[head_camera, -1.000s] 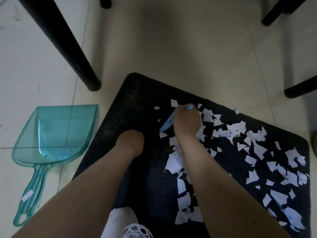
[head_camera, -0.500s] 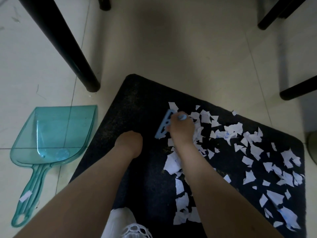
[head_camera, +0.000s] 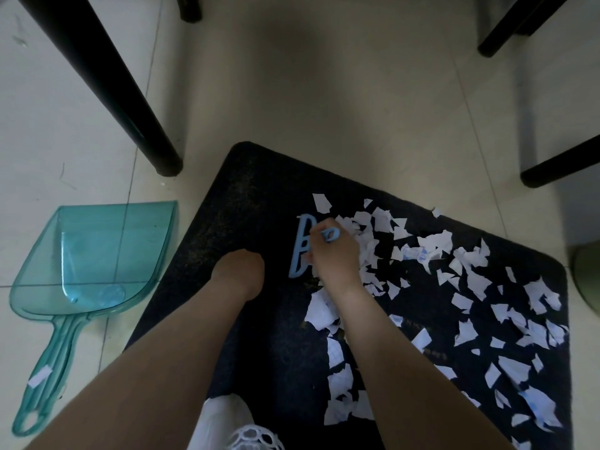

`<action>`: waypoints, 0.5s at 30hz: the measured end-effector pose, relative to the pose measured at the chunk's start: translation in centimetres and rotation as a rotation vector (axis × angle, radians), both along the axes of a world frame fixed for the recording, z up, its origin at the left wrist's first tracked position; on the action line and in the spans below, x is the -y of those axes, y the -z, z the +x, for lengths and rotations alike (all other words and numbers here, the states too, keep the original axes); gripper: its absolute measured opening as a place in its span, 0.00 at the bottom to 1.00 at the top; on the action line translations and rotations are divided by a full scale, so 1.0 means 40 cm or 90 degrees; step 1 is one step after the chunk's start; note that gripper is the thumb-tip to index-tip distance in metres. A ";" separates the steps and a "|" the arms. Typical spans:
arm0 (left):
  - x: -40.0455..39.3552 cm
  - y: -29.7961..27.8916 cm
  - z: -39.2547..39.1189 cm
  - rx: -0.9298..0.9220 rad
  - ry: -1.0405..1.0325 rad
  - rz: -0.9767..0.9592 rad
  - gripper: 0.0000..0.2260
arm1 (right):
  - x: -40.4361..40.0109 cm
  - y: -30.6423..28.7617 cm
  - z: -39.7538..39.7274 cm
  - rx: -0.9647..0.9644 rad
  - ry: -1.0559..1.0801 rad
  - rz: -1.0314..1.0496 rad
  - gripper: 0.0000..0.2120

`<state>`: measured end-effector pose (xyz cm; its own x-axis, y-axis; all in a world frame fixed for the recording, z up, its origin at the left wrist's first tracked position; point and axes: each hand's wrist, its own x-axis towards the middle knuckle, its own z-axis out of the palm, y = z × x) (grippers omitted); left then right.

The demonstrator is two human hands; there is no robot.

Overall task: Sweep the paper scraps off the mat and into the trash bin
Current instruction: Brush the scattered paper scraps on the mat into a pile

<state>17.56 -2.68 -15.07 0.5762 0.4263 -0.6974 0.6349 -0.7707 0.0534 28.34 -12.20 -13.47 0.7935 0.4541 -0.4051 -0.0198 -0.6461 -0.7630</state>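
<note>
**Head view: hand brush held over scattered scraps on the mat**

Head camera. A dark mat [head_camera: 259, 203] lies on the tiled floor [head_camera: 357, 92]. The right hand [head_camera: 334, 258] is over the middle of the mat, fingers wrapped around a light-blue hand brush [head_camera: 300, 248] whose frame stands just left of the knuckles. The left hand [head_camera: 238, 274] rests on the mat to the left of the brush, curled into a loose fist; whether it holds anything cannot be told. White paper scraps [head_camera: 470, 280] cover the right half of the mat, with a denser strip running along the right forearm toward the mat's near edge. A translucent teal dustpan [head_camera: 97, 264] lies on the floor just left of the mat, with one scrap on its handle. Black furniture legs [head_camera: 107, 82] stand beyond the mat's far corner. A greenish rounded object [head_camera: 586, 274], cut by the frame edge, sits just right of the mat.
</note>
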 end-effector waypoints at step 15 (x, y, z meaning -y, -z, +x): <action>0.030 0.029 0.059 0.051 0.011 -0.030 0.16 | -0.094 -0.043 0.051 -0.114 0.135 0.213 0.08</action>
<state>19.93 -3.86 -16.23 0.6375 0.3833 -0.6683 0.6137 -0.7770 0.1398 30.40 -8.44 -11.75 0.8139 0.4185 -0.4031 -0.2765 -0.3312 -0.9021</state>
